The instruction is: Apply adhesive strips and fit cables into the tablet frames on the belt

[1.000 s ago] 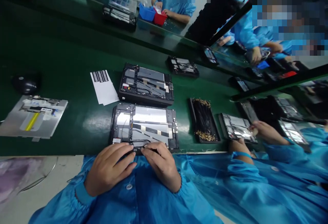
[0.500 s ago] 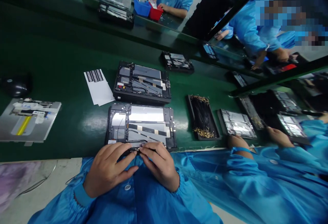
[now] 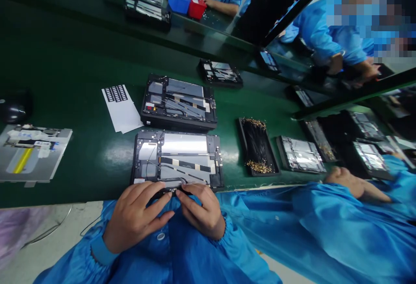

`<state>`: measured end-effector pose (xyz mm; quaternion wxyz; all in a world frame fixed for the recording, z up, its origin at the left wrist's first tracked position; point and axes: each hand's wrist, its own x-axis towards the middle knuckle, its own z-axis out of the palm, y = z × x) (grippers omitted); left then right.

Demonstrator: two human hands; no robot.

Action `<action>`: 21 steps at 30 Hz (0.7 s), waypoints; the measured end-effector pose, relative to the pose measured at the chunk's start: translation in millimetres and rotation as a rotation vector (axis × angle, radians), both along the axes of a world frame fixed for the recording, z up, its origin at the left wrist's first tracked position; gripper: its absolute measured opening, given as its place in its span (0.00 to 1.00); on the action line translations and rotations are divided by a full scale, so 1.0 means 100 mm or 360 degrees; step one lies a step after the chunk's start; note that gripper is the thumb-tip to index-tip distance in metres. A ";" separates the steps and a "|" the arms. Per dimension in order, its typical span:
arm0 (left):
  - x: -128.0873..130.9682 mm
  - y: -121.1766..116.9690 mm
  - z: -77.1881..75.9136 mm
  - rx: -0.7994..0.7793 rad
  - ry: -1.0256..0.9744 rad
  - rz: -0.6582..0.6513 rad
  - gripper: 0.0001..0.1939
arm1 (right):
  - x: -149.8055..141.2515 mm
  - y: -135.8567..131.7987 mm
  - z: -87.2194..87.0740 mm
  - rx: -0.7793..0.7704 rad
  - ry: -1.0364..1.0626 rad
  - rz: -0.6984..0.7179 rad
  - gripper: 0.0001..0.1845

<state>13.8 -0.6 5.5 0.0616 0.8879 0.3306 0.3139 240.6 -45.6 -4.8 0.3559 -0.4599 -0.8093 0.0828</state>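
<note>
An opened tablet body (image 3: 177, 158), black-framed with silver plates and thin cables inside, lies on the green belt right in front of me. My left hand (image 3: 136, 214) and my right hand (image 3: 201, 210) meet at its near edge, fingers curled and fingertips pinched together on a small part I cannot make out. A second opened tablet body (image 3: 178, 104) lies just behind the first. Both my sleeves are blue.
White label sheets (image 3: 121, 107) lie left of the tablets, a grey metal plate (image 3: 30, 151) and a black round object (image 3: 13, 108) farther left. A black tray of gold-tipped cables (image 3: 258, 147) sits to the right, beside a co-worker's hand (image 3: 344, 177) and more tablet bodies (image 3: 300, 155).
My hands have stayed pinched at the tablet's near edge, the right fingers curling in slightly. The co-worker's hands on the right have drawn back off their tablet. The view has shifted a little.
</note>
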 end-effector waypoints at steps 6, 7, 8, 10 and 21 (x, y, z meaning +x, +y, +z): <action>0.02 -0.04 0.00 -0.0019 -0.0016 0.0000 0.10 | 0.01 0.02 0.04 0.0073 -0.0259 0.0066 0.21; 0.01 -0.04 0.03 -0.0058 -0.0027 -0.0006 0.10 | 0.02 0.04 0.09 0.0067 -0.0327 0.0115 0.20; -0.01 -0.03 0.08 -0.0115 -0.0039 -0.0014 0.10 | 0.03 0.08 0.16 0.0048 -0.0387 0.0174 0.19; -0.10 0.08 0.18 -0.0229 -0.0078 -0.0021 0.10 | 0.07 0.22 0.33 -0.0025 -0.0444 0.0322 0.16; -0.91 2.34 -0.43 -0.0627 0.0048 0.0731 0.41 | -0.80 2.77 0.69 -0.0200 -0.0683 0.0758 0.10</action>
